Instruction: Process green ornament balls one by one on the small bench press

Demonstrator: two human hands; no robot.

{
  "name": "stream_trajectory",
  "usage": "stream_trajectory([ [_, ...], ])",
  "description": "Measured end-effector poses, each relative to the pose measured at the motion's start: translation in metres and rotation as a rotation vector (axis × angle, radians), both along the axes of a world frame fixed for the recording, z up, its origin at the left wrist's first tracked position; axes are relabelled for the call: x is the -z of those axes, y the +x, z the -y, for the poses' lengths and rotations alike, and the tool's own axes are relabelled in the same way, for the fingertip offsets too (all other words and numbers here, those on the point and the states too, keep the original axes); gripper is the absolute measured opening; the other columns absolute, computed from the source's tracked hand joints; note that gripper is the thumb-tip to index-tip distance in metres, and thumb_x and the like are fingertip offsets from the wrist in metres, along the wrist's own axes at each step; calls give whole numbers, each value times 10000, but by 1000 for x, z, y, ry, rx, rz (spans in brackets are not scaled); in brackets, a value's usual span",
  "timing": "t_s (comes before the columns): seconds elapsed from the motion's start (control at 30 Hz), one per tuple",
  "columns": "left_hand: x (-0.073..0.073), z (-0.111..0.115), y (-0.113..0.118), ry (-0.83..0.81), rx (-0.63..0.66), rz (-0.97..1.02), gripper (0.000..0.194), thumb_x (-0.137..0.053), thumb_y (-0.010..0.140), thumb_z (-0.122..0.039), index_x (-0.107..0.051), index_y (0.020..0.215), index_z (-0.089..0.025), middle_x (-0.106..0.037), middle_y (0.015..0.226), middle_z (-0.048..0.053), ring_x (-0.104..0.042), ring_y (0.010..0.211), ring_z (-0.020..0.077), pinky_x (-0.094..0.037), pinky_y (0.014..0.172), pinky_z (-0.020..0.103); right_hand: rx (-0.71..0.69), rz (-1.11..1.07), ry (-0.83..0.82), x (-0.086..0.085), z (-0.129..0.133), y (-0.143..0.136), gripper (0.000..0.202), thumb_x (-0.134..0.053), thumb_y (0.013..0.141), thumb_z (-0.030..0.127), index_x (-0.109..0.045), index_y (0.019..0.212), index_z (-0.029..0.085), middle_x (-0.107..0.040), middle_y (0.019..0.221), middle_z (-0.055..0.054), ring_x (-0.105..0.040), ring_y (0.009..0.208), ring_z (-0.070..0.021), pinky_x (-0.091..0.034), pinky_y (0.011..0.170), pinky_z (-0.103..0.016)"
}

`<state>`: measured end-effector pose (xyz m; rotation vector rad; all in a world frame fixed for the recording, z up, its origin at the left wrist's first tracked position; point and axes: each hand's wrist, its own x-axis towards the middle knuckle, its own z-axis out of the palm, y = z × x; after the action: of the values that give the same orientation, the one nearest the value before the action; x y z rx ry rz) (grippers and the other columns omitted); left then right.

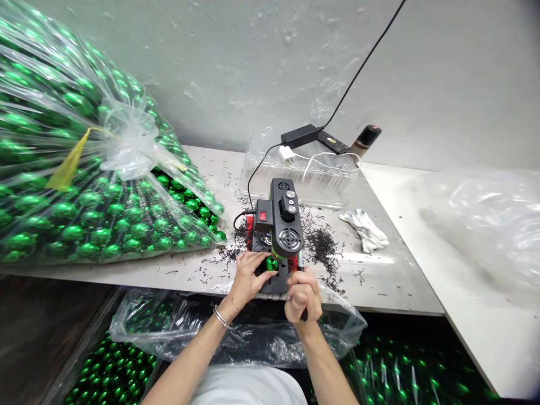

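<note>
A black bench machine [287, 216] with round vents and a red switch stands on the table in front of me. Under its near end sits a shiny green ball [272, 262]. My left hand [248, 274] pinches that ball between thumb and fingers at the machine's base. My right hand [304, 295] is wrapped around a lever handle [304, 314] at the machine's right side; its dark end shows below the fist. Small black strips [323, 243] lie scattered on both sides of the machine.
A big clear bag of green balls [84, 214] fills the left. Behind the machine are a clear plastic tray [324, 183], a power adapter [300, 135] and a dark-capped bottle [366, 139]. White gloves [366, 230] lie right. An opened plastic bag [253, 337] hangs below the table edge.
</note>
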<state>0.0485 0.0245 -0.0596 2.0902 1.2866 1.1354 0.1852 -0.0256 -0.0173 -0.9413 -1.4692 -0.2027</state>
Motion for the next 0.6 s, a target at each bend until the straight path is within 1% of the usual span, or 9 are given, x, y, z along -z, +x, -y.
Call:
stream_trajectory([
  [0.1, -1, 0, 0, -8, -4, 10, 338, -807, 790, -324, -727, 1099, -215, -768, 1032, 86, -667, 992, 278, -455, 966, 484, -4, 0, -25, 2, -1, 0, 311, -312, 1004, 209, -483, 745, 215, -569, 758, -6, -549, 651, -131, -505, 769, -379],
  [0.2, -2, 0, 0, -27, 0, 26, 333, -810, 785, -312, -729, 1093, -214, -770, 1022, 81, -667, 990, 277, -453, 972, 491, -24, 73, -36, 4, -2, 1, 296, -325, 1003, 213, -488, 756, 218, -559, 764, -1, -563, 669, -128, -513, 758, -356],
  [0.27, -2, 0, 0, -43, 7, 32, 333, -811, 785, -310, -727, 1093, -214, -770, 1021, 79, -665, 991, 274, -450, 982, 499, -31, 115, -22, 1, -2, 2, 290, -339, 998, 209, -489, 750, 220, -550, 752, 0, -565, 678, -130, -515, 746, -345],
  [0.3, -2, -1, 0, -48, 8, 35, 334, -813, 783, -308, -727, 1092, -213, -770, 1025, 81, -665, 992, 275, -450, 983, 505, -34, 116, -19, -3, -1, 3, 289, -341, 993, 199, -486, 743, 219, -543, 746, 1, -560, 676, -130, -514, 733, -341],
  [0.37, -2, -1, 1, -51, 2, 43, 340, -823, 772, -298, -730, 1087, -208, -766, 1041, 92, -665, 997, 281, -458, 978, 515, -54, 83, -35, -18, 1, 3, 286, -342, 975, 161, -473, 726, 213, -532, 739, -4, -536, 653, -125, -494, 666, -317],
  [0.43, -2, -1, 3, -49, -6, 55, 353, -841, 749, -286, -734, 1076, -205, -764, 1047, 100, -668, 995, 289, -473, 965, 520, -98, 26, -88, -43, 3, 3, 273, -367, 946, 112, -466, 709, 204, -521, 720, -6, -522, 633, -118, -441, 580, -277],
  [0.5, -4, 1, 4, -50, -19, 73, 371, -855, 730, -276, -734, 1074, -208, -762, 1046, 99, -668, 996, 292, -496, 950, 514, -125, -42, -143, -72, 5, 4, 274, -408, 916, 54, -460, 691, 202, -466, 638, 20, -553, 649, -127, -429, 585, -269],
  [0.53, -5, 3, 3, -52, -28, 83, 375, -853, 731, -275, -731, 1080, -211, -761, 1041, 97, -668, 996, 292, -511, 938, 505, -128, -68, -185, -86, 5, 4, 274, -429, 911, 45, -459, 687, 200, -473, 640, 19, -553, 647, -125, -424, 586, -268],
  [0.6, -7, 13, -3, -46, -51, 109, 364, -826, 764, -284, -714, 1102, -211, -753, 1039, 98, -667, 993, 284, -543, 904, 476, -144, -89, -230, -106, 5, 3, 274, -459, 902, 34, -457, 680, 195, -480, 633, 20, -532, 618, -115, -411, 578, -264],
])
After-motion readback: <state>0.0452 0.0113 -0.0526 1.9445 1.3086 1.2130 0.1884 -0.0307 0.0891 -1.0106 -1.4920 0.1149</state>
